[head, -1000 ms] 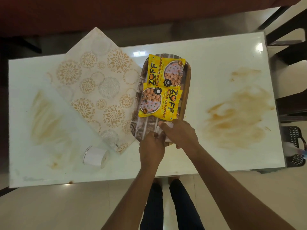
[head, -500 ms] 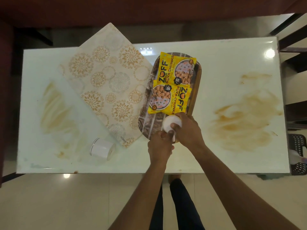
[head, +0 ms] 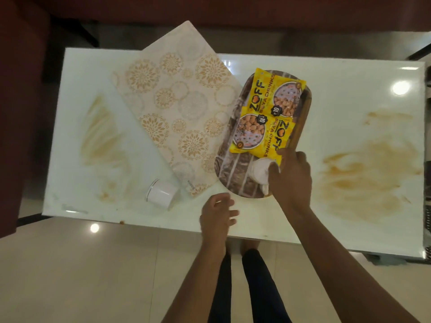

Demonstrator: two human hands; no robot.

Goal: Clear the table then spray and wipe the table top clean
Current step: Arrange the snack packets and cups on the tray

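A white glossy table (head: 345, 73) carries brown smears at the left (head: 100, 138) and the right (head: 370, 173). An oval brown tray (head: 231, 173) lies in the middle with two yellow snack packets (head: 268, 113) on it. My right hand (head: 291, 180) grips a white cup (head: 260, 172) that rests on the tray's near end. My left hand (head: 218, 214) hovers with fingers apart over the table's front edge, just left of the tray, holding nothing. A second white cup (head: 161, 194) lies on its side at the front left. A patterned cream placemat (head: 177, 108) lies diagonally, its far corner past the table's edge.
A dark red sofa (head: 210, 10) runs along the far side and the left. Dark chair frames stand at the right edge (head: 422, 52). My legs (head: 247, 287) stand on the pale tiled floor before the table.
My left hand has let go of the cup and drawn back toward the front edge. My right hand has set the cup onto the tray's near end. The view has shifted right.
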